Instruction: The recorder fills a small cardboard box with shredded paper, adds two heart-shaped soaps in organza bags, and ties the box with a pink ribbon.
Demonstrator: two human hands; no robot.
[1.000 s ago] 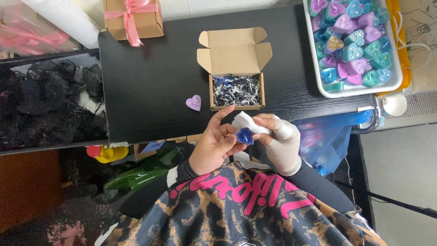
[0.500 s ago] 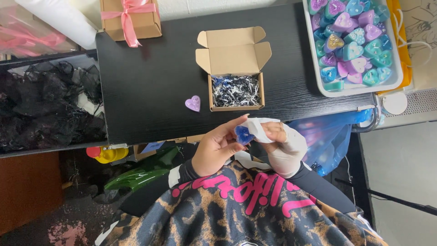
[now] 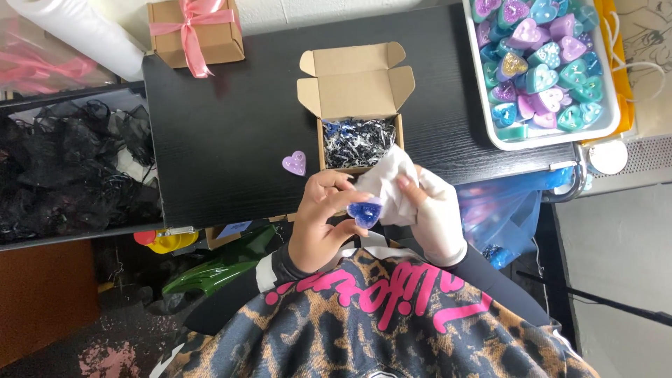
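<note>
My left hand [image 3: 318, 224] pinches a small blue heart-shaped piece [image 3: 365, 211] just below the near edge of the black table [image 3: 231, 126]. My right hand [image 3: 437, 217], wearing a white glove, presses a white cloth [image 3: 395, 185] against the heart. An open cardboard box [image 3: 357, 105] filled with black and white shredded paper [image 3: 357, 142] stands right above my hands. A lilac heart [image 3: 295, 163] lies on the table to the box's left.
A white tray [image 3: 616, 105] heaped with several coloured hearts sits at the table's right end. A closed box with a pink ribbon [image 3: 196, 35] is at the back left. Black mesh fabric [image 3: 63, 175] fills a bin at left; a blue bag [image 3: 504, 210] hangs at right.
Both hands stay below the box. The white cloth has shifted over the blue heart, which has turned a little in my left fingers.
</note>
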